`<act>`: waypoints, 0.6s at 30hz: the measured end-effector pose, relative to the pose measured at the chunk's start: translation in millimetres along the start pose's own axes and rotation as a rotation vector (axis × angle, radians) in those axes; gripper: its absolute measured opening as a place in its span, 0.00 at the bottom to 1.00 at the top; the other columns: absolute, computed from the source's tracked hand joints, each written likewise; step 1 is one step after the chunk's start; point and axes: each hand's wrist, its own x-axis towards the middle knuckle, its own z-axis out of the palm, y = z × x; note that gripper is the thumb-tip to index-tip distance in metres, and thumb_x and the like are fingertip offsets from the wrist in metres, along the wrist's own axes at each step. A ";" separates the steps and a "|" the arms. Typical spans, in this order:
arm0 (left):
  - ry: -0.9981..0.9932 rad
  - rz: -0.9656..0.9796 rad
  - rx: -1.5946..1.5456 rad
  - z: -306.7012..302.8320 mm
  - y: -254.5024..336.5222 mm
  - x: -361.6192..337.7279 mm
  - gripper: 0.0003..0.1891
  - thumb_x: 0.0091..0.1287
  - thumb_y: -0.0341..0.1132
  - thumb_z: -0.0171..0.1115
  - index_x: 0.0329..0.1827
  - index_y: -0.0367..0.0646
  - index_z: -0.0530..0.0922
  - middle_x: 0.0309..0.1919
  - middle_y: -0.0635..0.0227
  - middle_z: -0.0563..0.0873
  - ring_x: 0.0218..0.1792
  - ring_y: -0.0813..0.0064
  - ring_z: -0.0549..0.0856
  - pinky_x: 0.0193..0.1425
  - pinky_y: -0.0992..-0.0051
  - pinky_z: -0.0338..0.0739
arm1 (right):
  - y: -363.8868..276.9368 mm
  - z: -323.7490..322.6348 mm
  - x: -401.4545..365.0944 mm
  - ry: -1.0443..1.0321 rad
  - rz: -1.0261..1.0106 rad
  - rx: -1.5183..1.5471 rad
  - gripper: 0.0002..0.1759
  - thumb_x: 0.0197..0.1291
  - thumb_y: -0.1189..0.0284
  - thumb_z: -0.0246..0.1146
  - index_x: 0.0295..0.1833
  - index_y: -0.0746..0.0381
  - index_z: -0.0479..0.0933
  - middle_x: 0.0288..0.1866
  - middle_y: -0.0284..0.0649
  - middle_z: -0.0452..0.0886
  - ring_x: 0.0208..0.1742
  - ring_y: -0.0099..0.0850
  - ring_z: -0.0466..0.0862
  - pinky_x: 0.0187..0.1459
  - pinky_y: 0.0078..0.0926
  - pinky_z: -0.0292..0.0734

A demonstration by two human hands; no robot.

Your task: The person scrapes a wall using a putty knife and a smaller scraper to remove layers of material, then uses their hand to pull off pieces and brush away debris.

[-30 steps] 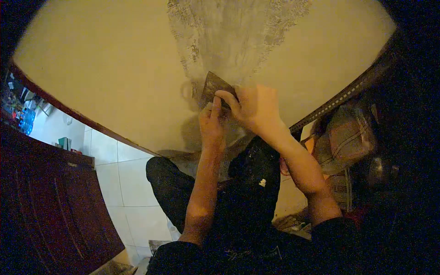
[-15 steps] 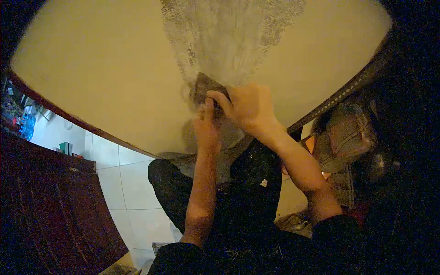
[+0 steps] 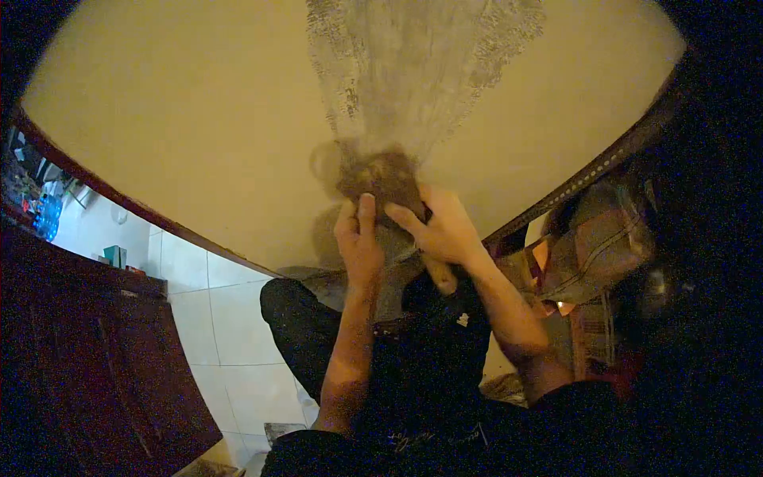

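Note:
A dark, smeared scraper blade point(image 3: 380, 179) rests flat against the cream wall point(image 3: 183, 119), at the lower tip of a grey scraped patch point(image 3: 421, 63). My left hand point(image 3: 359, 238) presses fingers on the blade's lower left edge. My right hand point(image 3: 441, 230) grips the blade and its handle from the right. Both forearms reach up from my dark-trousered knees point(image 3: 310, 318).
A dark skirting strip point(image 3: 119, 195) runs along the wall's foot above white floor tiles point(image 3: 214, 334). A dark wooden door or cabinet point(image 3: 87, 358) stands at left. Checked cloth bundles point(image 3: 604, 238) and a perforated metal strip point(image 3: 588, 171) lie at right.
Both hands and the blade slid down the wall, then the blade turned more face-on. My right hand dropped lower and now sits below the blade.

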 end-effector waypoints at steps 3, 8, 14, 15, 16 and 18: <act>-0.038 0.026 -0.159 11.5 -16.6 -5.4 0.14 0.72 0.40 0.57 0.35 0.37 0.76 0.27 0.74 0.76 0.30 0.84 0.71 0.32 0.78 0.66 | 1.6 0.9 -33.6 -0.256 0.429 0.520 0.18 0.64 0.60 0.62 0.34 0.65 0.75 0.27 0.43 0.82 0.19 0.31 0.80 0.24 0.29 0.75; -0.095 0.072 -0.173 13.2 -17.4 -15.3 0.12 0.72 0.38 0.56 0.33 0.38 0.75 0.25 0.76 0.74 0.27 0.84 0.69 0.29 0.79 0.64 | 4.3 10.0 -64.8 -0.368 0.770 0.855 0.14 0.68 0.60 0.58 0.42 0.62 0.75 0.17 0.32 0.74 0.17 0.23 0.76 0.18 0.23 0.70; -0.205 0.035 -0.002 -8.0 -35.2 -5.6 0.12 0.73 0.38 0.55 0.35 0.38 0.76 0.27 0.75 0.77 0.30 0.84 0.72 0.34 0.78 0.69 | 20.9 57.8 -68.9 -0.162 0.734 0.665 0.21 0.65 0.56 0.60 0.27 0.62 0.76 0.18 0.34 0.77 0.17 0.27 0.77 0.20 0.28 0.70; -0.203 0.030 -0.048 -9.7 -32.2 -7.2 0.12 0.73 0.38 0.55 0.36 0.38 0.77 0.28 0.75 0.78 0.31 0.84 0.73 0.36 0.79 0.70 | 20.3 61.2 -67.6 -0.163 0.732 0.665 0.21 0.65 0.56 0.60 0.27 0.62 0.76 0.18 0.34 0.77 0.17 0.27 0.77 0.20 0.28 0.70; -0.201 0.024 -0.093 -10.5 -31.2 -9.1 0.12 0.73 0.38 0.54 0.38 0.37 0.78 0.29 0.75 0.79 0.32 0.84 0.74 0.37 0.79 0.71 | 20.6 63.7 -66.6 -0.164 0.733 0.748 0.21 0.63 0.56 0.62 0.28 0.63 0.77 0.19 0.36 0.78 0.18 0.29 0.77 0.22 0.31 0.71; -0.231 0.008 -0.030 -15.5 -44.3 -11.1 0.12 0.73 0.38 0.54 0.39 0.37 0.78 0.30 0.75 0.80 0.32 0.84 0.75 0.38 0.79 0.71 | 27.0 71.7 -70.3 -0.168 0.733 0.834 0.21 0.62 0.55 0.63 0.29 0.64 0.79 0.20 0.38 0.80 0.18 0.30 0.78 0.24 0.33 0.72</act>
